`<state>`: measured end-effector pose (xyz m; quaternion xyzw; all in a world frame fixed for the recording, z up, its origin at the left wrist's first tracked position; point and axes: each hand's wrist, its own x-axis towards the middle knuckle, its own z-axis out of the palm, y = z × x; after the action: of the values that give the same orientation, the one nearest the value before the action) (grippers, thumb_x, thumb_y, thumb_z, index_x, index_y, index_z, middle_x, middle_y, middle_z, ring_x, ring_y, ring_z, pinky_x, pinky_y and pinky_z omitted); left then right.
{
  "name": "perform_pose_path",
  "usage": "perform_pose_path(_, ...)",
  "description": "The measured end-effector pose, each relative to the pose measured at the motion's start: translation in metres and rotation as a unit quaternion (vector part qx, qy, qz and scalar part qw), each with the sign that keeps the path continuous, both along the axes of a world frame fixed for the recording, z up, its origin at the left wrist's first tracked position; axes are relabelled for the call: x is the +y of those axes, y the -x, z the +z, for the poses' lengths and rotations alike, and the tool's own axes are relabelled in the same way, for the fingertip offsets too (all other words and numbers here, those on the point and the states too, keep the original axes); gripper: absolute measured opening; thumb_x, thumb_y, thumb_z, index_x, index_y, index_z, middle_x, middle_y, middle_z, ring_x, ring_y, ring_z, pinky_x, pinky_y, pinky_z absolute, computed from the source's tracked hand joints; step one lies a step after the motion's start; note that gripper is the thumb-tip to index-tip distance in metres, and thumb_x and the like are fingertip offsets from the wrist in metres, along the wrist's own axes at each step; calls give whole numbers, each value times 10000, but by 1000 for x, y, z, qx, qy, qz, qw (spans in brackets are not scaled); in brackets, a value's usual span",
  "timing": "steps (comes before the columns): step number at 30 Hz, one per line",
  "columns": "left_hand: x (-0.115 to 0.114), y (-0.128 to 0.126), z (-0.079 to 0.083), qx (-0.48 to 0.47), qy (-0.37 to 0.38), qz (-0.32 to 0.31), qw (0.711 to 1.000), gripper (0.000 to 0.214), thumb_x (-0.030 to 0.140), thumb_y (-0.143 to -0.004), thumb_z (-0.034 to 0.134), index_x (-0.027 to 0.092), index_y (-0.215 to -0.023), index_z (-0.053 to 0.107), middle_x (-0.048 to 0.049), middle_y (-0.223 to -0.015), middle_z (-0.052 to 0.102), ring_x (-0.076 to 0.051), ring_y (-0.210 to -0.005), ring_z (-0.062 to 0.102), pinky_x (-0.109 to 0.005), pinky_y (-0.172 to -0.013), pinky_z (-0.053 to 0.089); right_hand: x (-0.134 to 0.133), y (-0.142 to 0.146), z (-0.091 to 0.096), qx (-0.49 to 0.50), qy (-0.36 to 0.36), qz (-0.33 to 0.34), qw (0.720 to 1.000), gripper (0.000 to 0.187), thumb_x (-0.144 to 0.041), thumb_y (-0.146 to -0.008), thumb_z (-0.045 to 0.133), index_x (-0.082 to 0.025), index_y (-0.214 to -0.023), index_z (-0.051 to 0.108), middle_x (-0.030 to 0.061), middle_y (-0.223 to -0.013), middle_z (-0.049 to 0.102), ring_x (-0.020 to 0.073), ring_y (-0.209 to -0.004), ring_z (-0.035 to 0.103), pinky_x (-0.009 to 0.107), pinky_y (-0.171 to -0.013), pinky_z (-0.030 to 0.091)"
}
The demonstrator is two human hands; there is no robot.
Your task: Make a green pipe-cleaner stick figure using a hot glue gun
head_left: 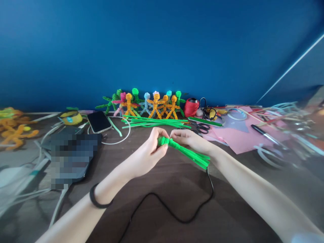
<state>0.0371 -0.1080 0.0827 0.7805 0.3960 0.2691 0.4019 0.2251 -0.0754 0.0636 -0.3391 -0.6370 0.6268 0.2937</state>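
My left hand (155,148) pinches the coiled head end of a green pipe cleaner figure (187,150) between thumb and fingers. Just right of that head, the fingertips of my right hand (184,138) close at the neck of the figure; what they pinch there is partly hidden. Several straight green stems stick out from the coil toward the lower right, under my right wrist. Beyond my hands lies a loose pile of green pipe cleaners (154,122). Behind it, a row of finished pipe cleaner figures (156,101) in orange, green, pink and blue leans by the wall.
Black-handled scissors (203,128), a red roll (191,107), pink paper (238,135) and a black marker (265,135) lie on the right. A phone (99,122), yellow tape roll (71,118) and orange figures (17,133) are on the left. A black cable (174,216) crosses the table (141,189).
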Motion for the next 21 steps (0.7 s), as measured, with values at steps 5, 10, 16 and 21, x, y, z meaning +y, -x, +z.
perform_pose_path(5,0,-1,-1,-81,24,-4,996,68,215,-886,342,218,-954,340,48,-694,317,-78,-539,283,-211,-476,301,1,5,-12,79,35,24,996,367,-501,-779,570,-175,-700,421,-78,-538,331,46,-445,265,224,-445,146)
perform_pose_path(10,5,-1,-10,-125,4,51,991,44,233,-894,340,220,-933,325,56,-659,310,-81,-550,315,-217,-501,312,-7,18,-25,155,31,18,987,297,-445,-836,506,-174,-724,455,-95,-488,246,53,-422,175,241,-441,103)
perform_pose_path(16,12,-2,-20,-71,-97,121,985,109,185,-860,376,212,-930,296,58,-658,395,-81,-537,427,-232,-541,370,-22,36,-27,141,61,-41,987,315,-457,-828,501,-156,-737,496,-99,-458,248,50,-414,172,240,-426,109)
perform_pose_path(21,13,-3,-24,-16,-141,132,981,109,167,-857,368,210,-914,286,57,-648,430,-87,-526,466,-235,-550,387,-26,37,-21,47,19,-70,996,310,-462,-827,489,-171,-717,491,-86,-464,277,54,-398,213,228,-408,165)
